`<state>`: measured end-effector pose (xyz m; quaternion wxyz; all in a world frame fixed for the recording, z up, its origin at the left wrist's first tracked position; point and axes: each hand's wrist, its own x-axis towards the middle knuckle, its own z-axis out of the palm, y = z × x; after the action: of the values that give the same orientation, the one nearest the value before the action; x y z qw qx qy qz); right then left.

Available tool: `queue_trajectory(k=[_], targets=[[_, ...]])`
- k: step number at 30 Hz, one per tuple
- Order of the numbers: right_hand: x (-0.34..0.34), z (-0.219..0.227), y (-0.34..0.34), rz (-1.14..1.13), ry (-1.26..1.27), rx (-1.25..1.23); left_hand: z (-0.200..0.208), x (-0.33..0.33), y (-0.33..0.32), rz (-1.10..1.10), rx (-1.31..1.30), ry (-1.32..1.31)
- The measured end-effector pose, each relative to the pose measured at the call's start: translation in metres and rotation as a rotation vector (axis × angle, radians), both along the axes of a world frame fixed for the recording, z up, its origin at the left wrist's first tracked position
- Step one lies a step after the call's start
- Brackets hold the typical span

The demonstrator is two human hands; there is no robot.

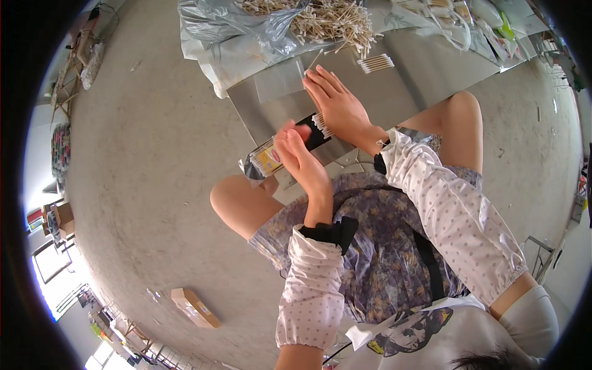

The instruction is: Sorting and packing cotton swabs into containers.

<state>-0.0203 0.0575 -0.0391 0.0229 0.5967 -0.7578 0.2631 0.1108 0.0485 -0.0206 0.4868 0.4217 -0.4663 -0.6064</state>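
My left hand (301, 159) is at the near left corner of the metal table, its fingers partly blurred, closed around a clear packet of cotton swabs (265, 160) with a yellow label. The packet reaches out past the table edge. Between my hands lies a flat black piece (316, 139), and a row of white swab tips (321, 125) shows at its far end. Over that row my right hand (339, 106) is open, with straight fingers pointing away from me. A flat clear plastic sheet (277, 82) and a single swab (314, 60) are beyond its fingertips.
A big heap of loose cotton swabs (336, 23) covers the table's back, beside a grey plastic bag (259, 28). A small row of swabs (375, 63) lies on the metal table (425, 71). Filled clear bags (468, 18) stand back right. A cardboard box (195, 308) sits on the floor.
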Motion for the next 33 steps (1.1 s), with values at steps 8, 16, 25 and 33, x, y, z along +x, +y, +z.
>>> queue_trajectory(k=[8, 16, 25, 33], targets=[[0.012, 0.000, 0.000, -0.041, -0.006, 0.000, 0.004, -0.027, -0.011, -0.088, 0.062, 0.299], [0.030, 0.005, -0.008, -0.003, -0.175, -0.054, 0.003, -0.021, -0.011, -0.093, 0.100, 0.282], [0.020, 0.001, -0.007, 0.005, 0.030, -0.050, 0.008, -0.012, -0.008, -0.054, 0.059, 0.183], [0.030, 0.003, -0.010, -0.013, -0.149, -0.050, 0.005, -0.017, -0.007, -0.061, 0.089, 0.286]])
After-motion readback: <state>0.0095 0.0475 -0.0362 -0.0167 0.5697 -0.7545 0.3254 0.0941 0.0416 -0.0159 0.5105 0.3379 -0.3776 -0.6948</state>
